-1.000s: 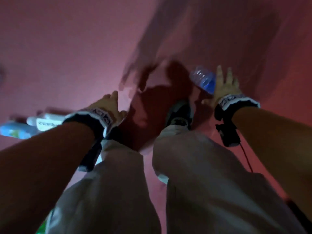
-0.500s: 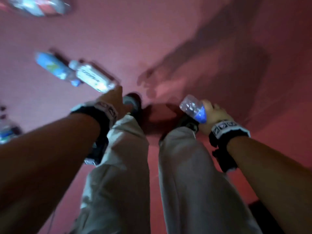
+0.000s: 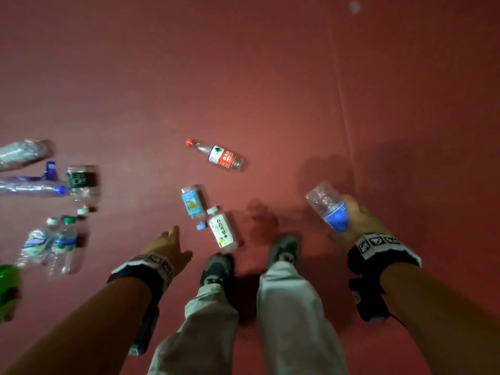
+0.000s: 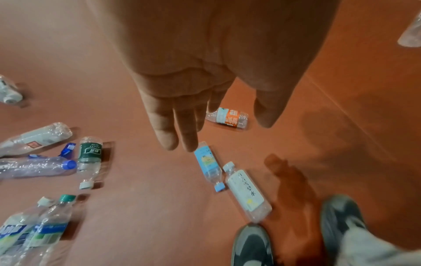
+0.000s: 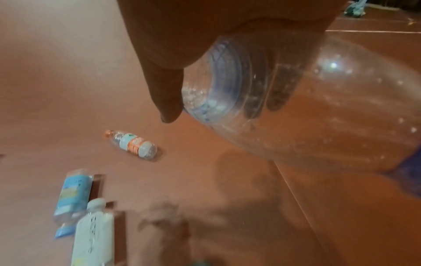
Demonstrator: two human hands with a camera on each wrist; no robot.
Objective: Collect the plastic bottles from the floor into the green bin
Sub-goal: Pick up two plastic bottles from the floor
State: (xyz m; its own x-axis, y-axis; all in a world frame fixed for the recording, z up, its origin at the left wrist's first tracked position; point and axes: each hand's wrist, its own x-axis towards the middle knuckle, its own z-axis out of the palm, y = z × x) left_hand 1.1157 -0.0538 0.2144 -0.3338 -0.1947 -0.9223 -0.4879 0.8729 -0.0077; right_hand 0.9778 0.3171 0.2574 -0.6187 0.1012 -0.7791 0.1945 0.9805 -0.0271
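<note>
My right hand (image 3: 354, 220) grips a clear bottle with a blue label (image 3: 328, 205) above the red floor; in the right wrist view the thumb and fingers wrap the clear bottle (image 5: 296, 100). My left hand (image 3: 167, 243) hangs open, fingers straight, holding nothing (image 4: 182, 126). On the floor ahead lie a red-capped bottle (image 3: 217, 156), a light-blue-label bottle (image 3: 192, 205) and a white-label bottle (image 3: 222, 230). A green edge (image 3: 8, 288), maybe the bin, shows at the far left.
Several more bottles lie at the left: a green-label one (image 3: 81, 182), a blue-capped clear one (image 3: 32, 188) and a pair (image 3: 51, 243) near the green edge. My two shoes (image 3: 216, 270) stand just behind the white-label bottle. A floor seam (image 3: 343, 104) runs on the right.
My right hand closed on the blue-label bottle and lifted it off the floor. The view has risen, so more bottles and floor show. The left hand stays empty.
</note>
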